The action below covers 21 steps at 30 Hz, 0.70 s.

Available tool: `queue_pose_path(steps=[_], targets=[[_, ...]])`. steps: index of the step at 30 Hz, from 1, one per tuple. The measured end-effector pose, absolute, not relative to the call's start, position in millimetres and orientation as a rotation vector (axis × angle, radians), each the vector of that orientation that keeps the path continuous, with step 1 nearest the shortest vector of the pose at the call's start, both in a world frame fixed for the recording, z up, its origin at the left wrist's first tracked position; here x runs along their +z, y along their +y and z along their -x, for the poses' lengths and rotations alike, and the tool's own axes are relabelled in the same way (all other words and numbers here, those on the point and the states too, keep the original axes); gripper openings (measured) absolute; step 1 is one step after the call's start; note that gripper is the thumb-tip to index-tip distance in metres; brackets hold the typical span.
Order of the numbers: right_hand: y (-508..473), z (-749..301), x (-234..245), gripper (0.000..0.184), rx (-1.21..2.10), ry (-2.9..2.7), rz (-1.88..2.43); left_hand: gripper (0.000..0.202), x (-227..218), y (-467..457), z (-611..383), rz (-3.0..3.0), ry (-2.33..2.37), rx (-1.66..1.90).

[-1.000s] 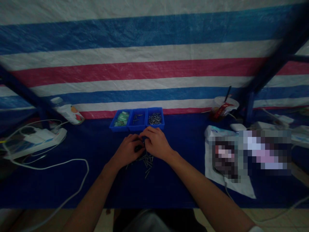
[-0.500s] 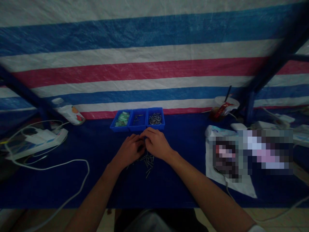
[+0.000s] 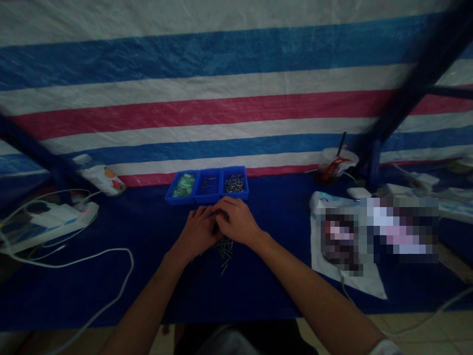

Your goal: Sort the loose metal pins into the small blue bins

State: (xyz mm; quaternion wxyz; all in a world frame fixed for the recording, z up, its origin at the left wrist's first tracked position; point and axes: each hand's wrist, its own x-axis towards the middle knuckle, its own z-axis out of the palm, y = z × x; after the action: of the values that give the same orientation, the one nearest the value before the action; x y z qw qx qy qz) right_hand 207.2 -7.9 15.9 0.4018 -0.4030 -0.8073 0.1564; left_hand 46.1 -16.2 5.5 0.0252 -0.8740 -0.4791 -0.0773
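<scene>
My left hand (image 3: 200, 228) and my right hand (image 3: 237, 220) meet over the blue tabletop, fingers curled in and touching at the tips. Whatever they pinch is hidden behind the fingers. A loose heap of thin metal screw-like pieces (image 3: 224, 250) lies just below, partly covered by my hands. Right beyond my fingertips stand three joined blue bins. Small green-and-clear packets fill the left bin (image 3: 179, 200). A few thin metal pieces lie in the middle bin (image 3: 207, 199), and many small metal pieces are in the right bin (image 3: 235, 195).
At left are a power strip (image 3: 83, 220), a looping white cable (image 3: 111, 250) and a bottle (image 3: 103, 180). At right stand a cup with a straw (image 3: 338, 165) and a white plastic bag (image 3: 317, 251), with blurred-out items on it. A striped sheet (image 3: 236, 106) hangs behind.
The view has shifted slightly. My hands stay together over the heap, and my fingers have moved a little, closing the gap between them.
</scene>
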Motion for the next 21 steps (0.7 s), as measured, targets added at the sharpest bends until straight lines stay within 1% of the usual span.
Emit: queue_pose_path(steps=[6, 21], targets=[[-7.2, -208.0, 14.8, 0.024, 0.364, -2.044, 1.02, 0.03, 1.4, -14.8, -45.1, 2.713, -1.458, -0.261], [-6.0, -209.7, 14.1, 0.021, 0.346, -2.032, 1.003, 0.025, 4.8, -13.2, -48.6, 2.656, -1.374, -0.207]])
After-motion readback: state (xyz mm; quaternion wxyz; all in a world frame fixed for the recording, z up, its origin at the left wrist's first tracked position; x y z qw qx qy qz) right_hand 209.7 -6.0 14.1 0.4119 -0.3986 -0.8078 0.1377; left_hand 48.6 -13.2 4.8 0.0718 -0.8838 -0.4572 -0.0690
